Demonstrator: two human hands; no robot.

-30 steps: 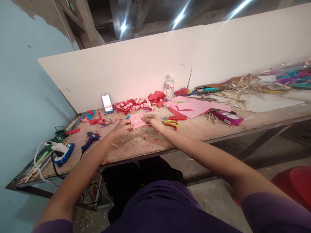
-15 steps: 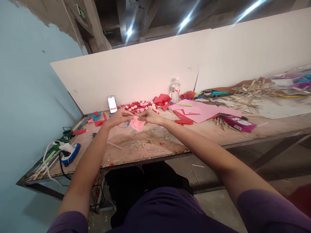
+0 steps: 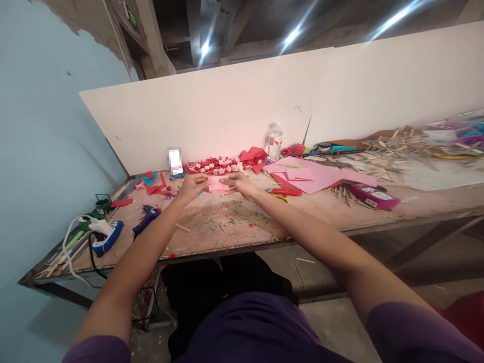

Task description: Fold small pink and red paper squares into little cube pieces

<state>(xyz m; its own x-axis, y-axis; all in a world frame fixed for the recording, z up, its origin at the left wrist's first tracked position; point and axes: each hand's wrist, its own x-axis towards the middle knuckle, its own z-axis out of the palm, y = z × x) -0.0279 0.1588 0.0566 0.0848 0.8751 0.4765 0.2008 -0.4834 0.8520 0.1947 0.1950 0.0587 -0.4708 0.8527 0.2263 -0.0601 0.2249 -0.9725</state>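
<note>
A creased piece of pink paper [image 3: 218,184] is stretched between my two hands, just above the table. My left hand [image 3: 193,185] pinches its left edge. At the right edge, the thumb and fingers of my right hand [image 3: 241,184] are closed on the same sheet. Behind the paper lies a heap of small red and pink folded paper pieces [image 3: 215,165]. A phone [image 3: 175,164] with a lit screen leans on the white board, beyond my left hand.
On the left are a blue glue gun [image 3: 147,218] and a blue-white power strip [image 3: 108,237] with cords. To the right lie pink paper sheets [image 3: 321,174], a red utility knife [image 3: 286,192] and a magenta box [image 3: 373,195]. A water bottle [image 3: 274,142] stands against the white board [image 3: 227,111].
The pink paper has turned from a pointed, corner-down pose to a flatter, roughly rectangular one. My hands have shifted slightly right. The glue gun now shows beside my left forearm.
</note>
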